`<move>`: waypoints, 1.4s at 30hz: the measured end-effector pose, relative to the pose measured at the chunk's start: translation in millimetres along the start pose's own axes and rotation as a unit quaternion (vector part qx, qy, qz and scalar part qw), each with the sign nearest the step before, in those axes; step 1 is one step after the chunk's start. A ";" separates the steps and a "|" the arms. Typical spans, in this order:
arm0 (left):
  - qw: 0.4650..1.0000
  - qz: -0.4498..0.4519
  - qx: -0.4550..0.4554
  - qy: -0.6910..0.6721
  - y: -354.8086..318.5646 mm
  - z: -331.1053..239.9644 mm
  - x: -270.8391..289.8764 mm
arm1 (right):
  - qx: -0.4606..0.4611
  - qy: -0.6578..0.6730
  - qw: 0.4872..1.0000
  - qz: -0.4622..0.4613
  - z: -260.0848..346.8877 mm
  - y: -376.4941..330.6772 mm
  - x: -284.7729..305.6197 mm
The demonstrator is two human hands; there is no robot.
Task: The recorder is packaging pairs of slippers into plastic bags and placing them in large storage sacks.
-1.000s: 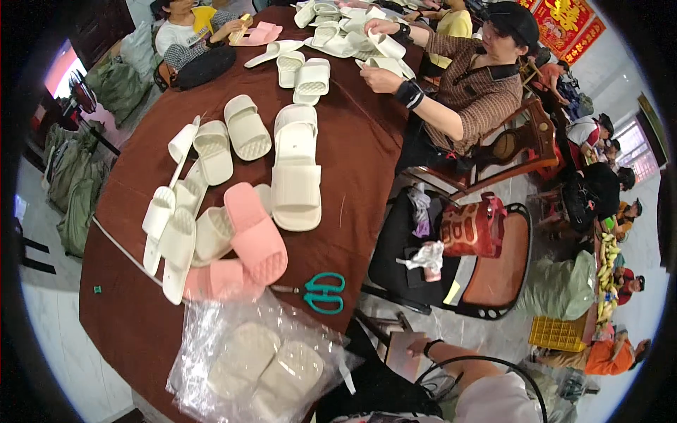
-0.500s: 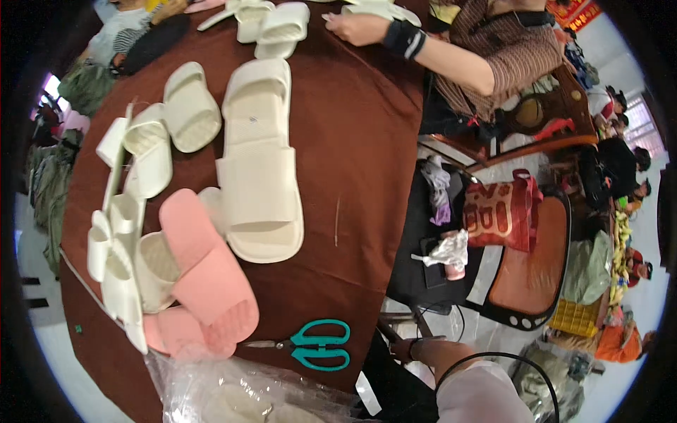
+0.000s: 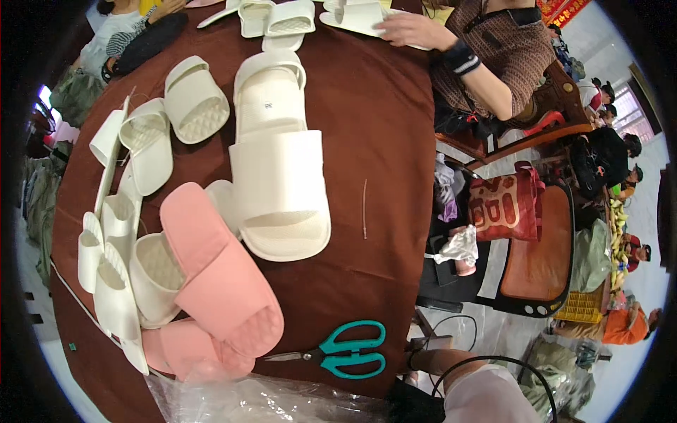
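My right forearm comes in from the lower edge in a white sleeve. My right hand [image 3: 419,361] is low beside the table's edge, its fingers hidden in the dark area there. My left hand is out of view. Closest to the right hand, teal-handled scissors [image 3: 352,345] lie with blades pointing left. Beside them a pink slipper [image 3: 229,289] rests across another pink slipper [image 3: 185,344] and a white one [image 3: 156,275]. A large white slipper [image 3: 278,173] lies mid-table. Clear plastic wrapping [image 3: 261,402] covers the near edge.
Several white slippers [image 3: 116,282] stand in a row at the left on the brown tablecloth [image 3: 374,275]. Across the table, a co-worker's hand [image 3: 416,30] lies on a white slipper [image 3: 352,17]. A red bag [image 3: 508,204] sits on a chair [image 3: 539,254] at the right.
The whole view has shifted slightly. The pale shapes seen in the plastic wrapping no longer show. The co-worker's hand has spread over the white slipper. My right hand stays beside the table's edge.
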State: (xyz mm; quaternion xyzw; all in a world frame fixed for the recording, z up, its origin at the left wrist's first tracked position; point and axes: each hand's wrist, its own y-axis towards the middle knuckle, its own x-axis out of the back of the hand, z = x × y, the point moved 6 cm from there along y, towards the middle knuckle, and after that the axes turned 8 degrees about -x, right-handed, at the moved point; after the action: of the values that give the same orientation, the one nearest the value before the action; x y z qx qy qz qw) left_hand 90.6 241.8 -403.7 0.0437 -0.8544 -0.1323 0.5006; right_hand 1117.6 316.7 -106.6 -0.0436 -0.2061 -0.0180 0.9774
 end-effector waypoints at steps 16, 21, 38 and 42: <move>0.989 -0.079 0.118 -0.032 -4.8 -3.4 78.8 | -0.096 -0.184 0.947 0.245 -219.4 -266.2 -114.6; 0.987 -0.075 0.136 -0.038 -16.2 -15.7 97.1 | -0.149 -0.225 0.914 0.302 -291.4 -230.0 -246.8; 0.976 -0.130 0.171 -0.047 -112.6 -56.8 241.9 | -0.237 -0.355 0.787 0.445 -410.9 -406.3 -709.5; 0.969 -0.155 0.184 -0.059 -150.0 -64.9 260.7 | -0.301 -0.348 0.751 0.473 -323.3 -391.2 -662.4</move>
State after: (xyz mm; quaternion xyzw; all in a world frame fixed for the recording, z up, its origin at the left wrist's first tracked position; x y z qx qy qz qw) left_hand 9.1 31.8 -194.1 0.2595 -0.8750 -0.0510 0.4056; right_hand 620.8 -91.3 -638.7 -0.4307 -0.4691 0.4017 0.6581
